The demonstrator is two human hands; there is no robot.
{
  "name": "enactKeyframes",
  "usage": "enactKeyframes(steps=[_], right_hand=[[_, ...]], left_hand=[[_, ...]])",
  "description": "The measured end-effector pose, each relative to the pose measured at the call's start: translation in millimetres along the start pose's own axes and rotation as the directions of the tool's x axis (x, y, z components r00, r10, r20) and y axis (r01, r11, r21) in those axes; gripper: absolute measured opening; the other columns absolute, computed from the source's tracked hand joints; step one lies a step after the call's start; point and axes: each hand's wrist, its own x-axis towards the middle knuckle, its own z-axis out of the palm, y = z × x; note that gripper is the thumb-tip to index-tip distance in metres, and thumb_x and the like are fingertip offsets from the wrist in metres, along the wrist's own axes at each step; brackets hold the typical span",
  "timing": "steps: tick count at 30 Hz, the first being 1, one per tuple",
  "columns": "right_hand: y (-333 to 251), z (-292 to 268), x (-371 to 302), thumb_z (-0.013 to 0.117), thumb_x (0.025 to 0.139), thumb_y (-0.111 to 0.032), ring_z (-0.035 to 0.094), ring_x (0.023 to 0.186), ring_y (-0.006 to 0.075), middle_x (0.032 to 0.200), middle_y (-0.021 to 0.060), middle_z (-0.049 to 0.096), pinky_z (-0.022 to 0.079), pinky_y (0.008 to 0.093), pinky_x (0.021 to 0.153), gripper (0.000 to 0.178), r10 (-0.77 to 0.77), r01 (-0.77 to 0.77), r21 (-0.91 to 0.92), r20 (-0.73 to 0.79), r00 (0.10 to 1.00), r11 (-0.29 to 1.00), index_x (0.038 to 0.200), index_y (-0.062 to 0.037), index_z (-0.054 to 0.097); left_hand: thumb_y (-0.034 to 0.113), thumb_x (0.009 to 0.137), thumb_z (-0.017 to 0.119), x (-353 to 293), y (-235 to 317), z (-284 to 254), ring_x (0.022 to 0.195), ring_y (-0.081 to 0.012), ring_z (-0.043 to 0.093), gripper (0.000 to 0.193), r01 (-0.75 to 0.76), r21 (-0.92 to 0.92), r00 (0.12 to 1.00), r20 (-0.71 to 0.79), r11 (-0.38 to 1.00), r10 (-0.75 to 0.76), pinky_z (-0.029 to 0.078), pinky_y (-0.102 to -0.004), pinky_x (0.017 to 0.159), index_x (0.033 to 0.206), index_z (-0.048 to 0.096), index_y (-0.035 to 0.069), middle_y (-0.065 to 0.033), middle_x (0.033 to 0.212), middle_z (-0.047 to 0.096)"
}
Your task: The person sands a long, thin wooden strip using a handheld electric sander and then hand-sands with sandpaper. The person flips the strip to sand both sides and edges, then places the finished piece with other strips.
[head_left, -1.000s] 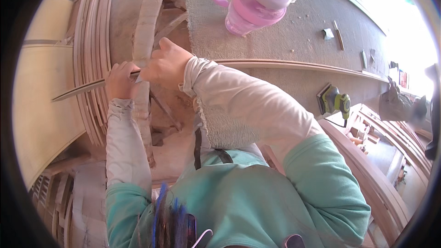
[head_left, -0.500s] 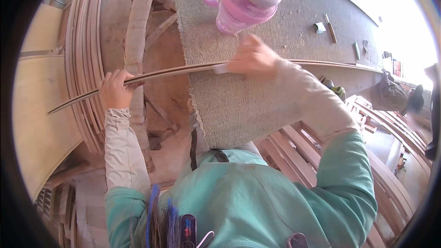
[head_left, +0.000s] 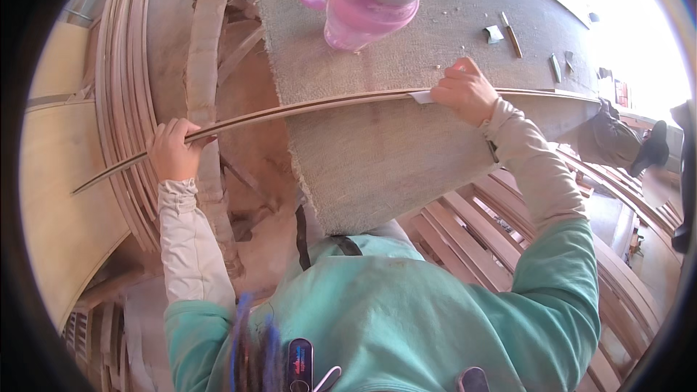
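Note:
A long, thin wooden strip (head_left: pixel 290 110) with a dark line along it runs from left to right in front of me, bending toward both rims of the picture. Near its left end my left hand (head_left: pixel 173 151) is closed around it, thumb on the near side. Farther right my right hand (head_left: pixel 467 94) is closed on a small white sheet (head_left: pixel 420 97), perhaps sandpaper, pressed to the strip. Beneath the strip's middle lies a rough, carpet-like cloth (head_left: pixel 363 167) covering the bench; the left end juts past its edge.
A pink cup (head_left: pixel 370 11) with handle and straw stands beyond the strip. A thin tool with a brown handle (head_left: pixel 512 38) and a pale scrap (head_left: pixel 494 34) lie behind my right hand. Wooden strips (head_left: pixel 123 65) are stacked at left, wooden slats (head_left: pixel 465 232) at lower right.
My right hand has slid right along the strip with the white sheet. My left hand keeps its grip, shifted very slightly left. The view has turned a little.

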Motion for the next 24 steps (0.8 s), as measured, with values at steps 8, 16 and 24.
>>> enactKeyframes(steps=[8, 16, 24], right_hand=[[-68.0, -2.4, 136.3, 0.067, 0.085, -0.017, 0.066, 0.078, 0.0162, 0.077, -0.0044, 0.068, 0.043, 0.0385, 0.095, 0.013, -0.123, 0.122, -0.011, -0.105, 0.987, 0.992, 0.098, -0.0223, 0.064], [18.5, 12.4, 41.2, 0.061, 0.096, -0.025, 0.066, 0.058, 0.021, 0.066, 0.0029, 0.065, 0.053, 0.0403, 0.083, 0.013, -0.005, 0.011, 0.133, -0.041, 0.999, 0.991, 0.087, -0.0155, 0.062], [107.8, 13.1, -71.9, 0.063, 0.094, -0.026, 0.066, 0.074, 0.0182, 0.07, 0.001, 0.065, 0.048, 0.0388, 0.085, 0.01, 0.008, 0.003, 0.104, -0.106, 0.994, 0.995, 0.093, -0.0164, 0.063]], left_hand=[[0.03, 0.065, 0.083, 22.5, 114.7, 20.6, 0.082, -0.0201, 0.06, 0.028, -0.153, -0.166, 0.986, -0.098, 0.974, 0.138, 0.041, -0.0345, 0.075, 0.084, 0.066, 0.017, 0.0035, 0.08, 0.063], [0.016, 0.063, 0.083, 27.9, 167.4, 46.1, 0.076, -0.0215, 0.059, 0.025, -0.081, -0.214, 0.995, -0.067, 0.973, 0.068, 0.044, -0.0355, 0.071, 0.083, 0.067, 0.015, 0.0021, 0.078, 0.063], [0.023, 0.063, 0.084, 28.0, 170.5, 43.4, 0.077, -0.0202, 0.059, 0.026, -0.024, -0.159, 0.999, -0.038, 0.987, 0.019, 0.043, -0.0343, 0.073, 0.081, 0.068, 0.014, 0.0027, 0.076, 0.062]])
